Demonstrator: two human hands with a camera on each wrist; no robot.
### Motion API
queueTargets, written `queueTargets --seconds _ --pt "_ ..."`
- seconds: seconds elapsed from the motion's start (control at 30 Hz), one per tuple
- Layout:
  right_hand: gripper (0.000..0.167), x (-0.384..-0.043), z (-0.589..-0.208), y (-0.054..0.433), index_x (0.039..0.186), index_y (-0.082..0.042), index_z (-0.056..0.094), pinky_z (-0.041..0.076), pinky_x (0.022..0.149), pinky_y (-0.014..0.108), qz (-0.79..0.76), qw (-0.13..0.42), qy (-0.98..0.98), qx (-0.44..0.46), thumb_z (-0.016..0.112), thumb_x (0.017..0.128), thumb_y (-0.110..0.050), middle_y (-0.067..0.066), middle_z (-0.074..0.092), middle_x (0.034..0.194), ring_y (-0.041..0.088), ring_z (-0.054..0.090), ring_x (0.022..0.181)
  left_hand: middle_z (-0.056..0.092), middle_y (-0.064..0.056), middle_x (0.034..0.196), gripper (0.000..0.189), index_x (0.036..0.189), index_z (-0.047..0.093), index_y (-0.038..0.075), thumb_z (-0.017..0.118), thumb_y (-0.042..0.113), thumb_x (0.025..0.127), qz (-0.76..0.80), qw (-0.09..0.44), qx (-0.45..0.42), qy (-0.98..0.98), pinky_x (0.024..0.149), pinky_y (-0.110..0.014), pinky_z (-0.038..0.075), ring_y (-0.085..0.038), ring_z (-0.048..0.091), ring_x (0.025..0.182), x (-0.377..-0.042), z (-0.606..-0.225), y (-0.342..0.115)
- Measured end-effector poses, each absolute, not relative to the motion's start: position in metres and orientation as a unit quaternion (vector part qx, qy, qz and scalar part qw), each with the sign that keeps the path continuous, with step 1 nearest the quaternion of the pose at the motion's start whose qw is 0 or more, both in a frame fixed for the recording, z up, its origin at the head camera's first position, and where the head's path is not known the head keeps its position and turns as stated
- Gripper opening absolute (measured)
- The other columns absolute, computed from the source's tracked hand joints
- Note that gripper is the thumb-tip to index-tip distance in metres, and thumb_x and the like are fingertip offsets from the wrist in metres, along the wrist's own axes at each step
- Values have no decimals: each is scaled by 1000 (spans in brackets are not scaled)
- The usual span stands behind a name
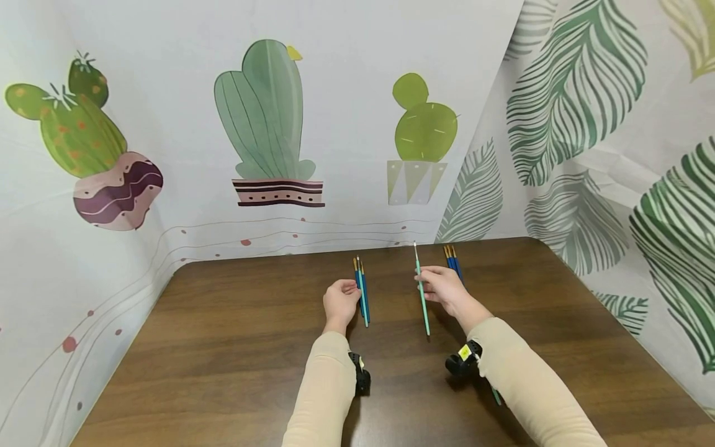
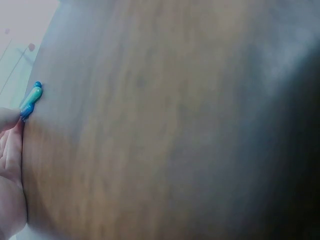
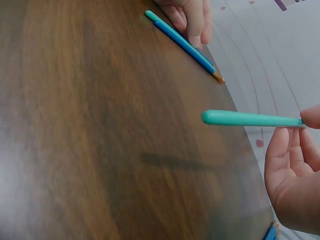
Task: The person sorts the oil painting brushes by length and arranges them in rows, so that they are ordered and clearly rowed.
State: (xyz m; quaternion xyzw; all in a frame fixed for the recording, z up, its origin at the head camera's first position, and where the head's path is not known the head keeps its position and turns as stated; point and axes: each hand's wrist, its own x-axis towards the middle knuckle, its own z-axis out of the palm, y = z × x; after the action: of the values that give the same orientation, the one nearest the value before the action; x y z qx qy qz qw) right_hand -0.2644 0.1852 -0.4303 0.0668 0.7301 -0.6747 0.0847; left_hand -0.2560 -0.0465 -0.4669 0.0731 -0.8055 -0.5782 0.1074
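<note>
Brown wooden table point(image 1: 234, 354). Nearest, a green handle end point(image 1: 496, 397) pokes out by the right sleeve point(image 1: 536, 385). Right hand point(image 1: 442, 289) pinches a green paintbrush point(image 1: 425, 313), raised above the tabletop, bristles away. Left hand point(image 1: 341, 303) touches a green-and-blue brush cluster point(image 1: 364, 304); pinch or mere contact, can't tell. Beyond right hand: blue brushes point(image 1: 458, 268). Farthest: cactus-print cloth point(image 1: 346, 112).

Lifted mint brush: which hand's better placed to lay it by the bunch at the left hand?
Right, likely: the right hand pinches the mint brush above the table, its shadow apart from it in the right wrist view; the left hand is occupied at the brush bunch.
</note>
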Motion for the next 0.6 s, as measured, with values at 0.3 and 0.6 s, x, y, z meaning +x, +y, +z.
queueTargets --seconds 0.3,0.6 --pt "46 -256 -427 205 130 8 46 52 59 19 -679 89 726 67 53 94 -20 -6 65 83 6 59 69 72 -14 98 19 101 69 -1 69 6 84 -577 102 77 -807 83 -34 56 -24 70 93 -256 -468 -46" --pt "53 -248 -424 221 131 7 46 51 54 19 -665 79 739 72 56 95 -30 -5 63 83 7 59 68 72 -15 97 18 100 69 -1 69 5 83 -580 104 79 -804 82 -34 57 -24 70 92 -257 -468 -45"
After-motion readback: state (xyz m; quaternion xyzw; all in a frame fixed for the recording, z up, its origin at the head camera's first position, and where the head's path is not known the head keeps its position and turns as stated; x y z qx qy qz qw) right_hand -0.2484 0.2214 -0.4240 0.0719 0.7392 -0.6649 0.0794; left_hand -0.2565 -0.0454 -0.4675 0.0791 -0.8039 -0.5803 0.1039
